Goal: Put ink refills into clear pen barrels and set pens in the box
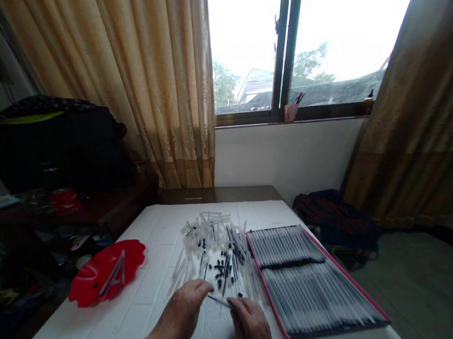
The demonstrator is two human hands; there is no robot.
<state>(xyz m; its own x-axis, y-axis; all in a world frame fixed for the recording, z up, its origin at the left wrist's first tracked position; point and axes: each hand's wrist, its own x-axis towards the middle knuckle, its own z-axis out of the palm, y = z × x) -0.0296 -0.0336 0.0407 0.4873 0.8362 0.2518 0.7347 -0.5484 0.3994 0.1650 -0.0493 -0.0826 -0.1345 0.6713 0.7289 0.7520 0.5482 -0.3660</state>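
Over the near part of the white table (139,308), my right hand (253,326) pinches a thin pen-like stick (221,301) by its right end. My left hand (186,306) is closed, thumb and finger pressed together at the stick's dark left end. Just beyond the fingers lie loose small black caps (223,267) and dark thin rods (226,274). Farther back is a heap of clear plastic tubes (208,228). Right of my right hand, a pink-edged tray (284,331) holds two rows of assembled dark-and-clear sticks (308,290).
A red scalloped dish (84,281) with a few clear tubes stands on the table's left side. A dark side table (120,199) with a red tin (64,201) is beyond it. Bundled dark cloth (332,217) lies beyond the table's right edge, below the window.
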